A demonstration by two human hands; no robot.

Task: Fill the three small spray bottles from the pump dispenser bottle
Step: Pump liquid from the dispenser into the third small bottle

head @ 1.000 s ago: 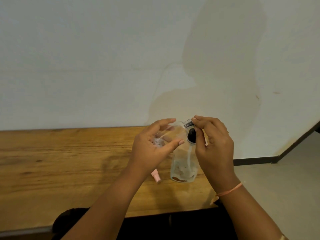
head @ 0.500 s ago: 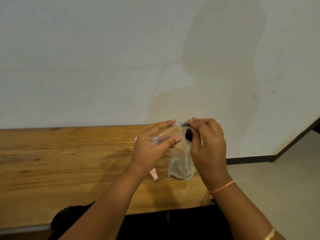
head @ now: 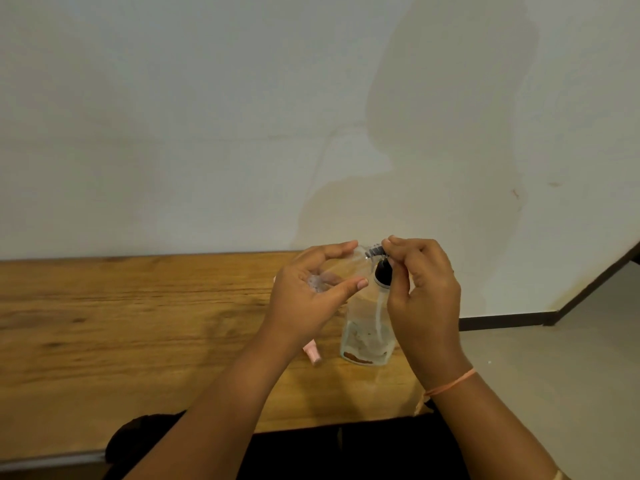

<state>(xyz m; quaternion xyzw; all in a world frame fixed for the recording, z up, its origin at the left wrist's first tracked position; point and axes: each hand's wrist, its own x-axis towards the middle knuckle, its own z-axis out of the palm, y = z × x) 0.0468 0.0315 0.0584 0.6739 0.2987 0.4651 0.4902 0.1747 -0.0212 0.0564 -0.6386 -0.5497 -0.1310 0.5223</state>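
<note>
Wall (head: pixel 207 116): pale and plain, with a faint damp-looking stain behind the hands; it fills the upper half of the view.
Table (head: pixel 104 323): long wooden top with visible grain, running from the left edge to just past the hands.
Floor (head: pixel 571 358): light grey, at the right, edged by a dark baseboard (head: pixel 502 322).
Pump dispenser bottle (head: pixel 367 327): stands upright on the table near its right end, between the two wrists. Clear plastic, with a black pump top, a pale dip tube down the middle and only a little liquid at the bottom.
Left hand (head: pixel 311 296): raised above the table, palm toward the camera, thumb and fingers curled round the small spray bottle.
Right hand (head: pixel 426 292): raised just beside the left, fingertips pinched on the dark end of the small bottle.
Small spray bottle (head: pixel 346 265): clear, lying almost on its side in the left hand, above the pump top. Its dark ridged neck points right.
Pink piece (head: pixel 313 355): small, lying on the table just left of the pump bottle; too hidden to identify.
Wristband (head: pixel 450 384): thin orange cord on the right wrist.
</note>
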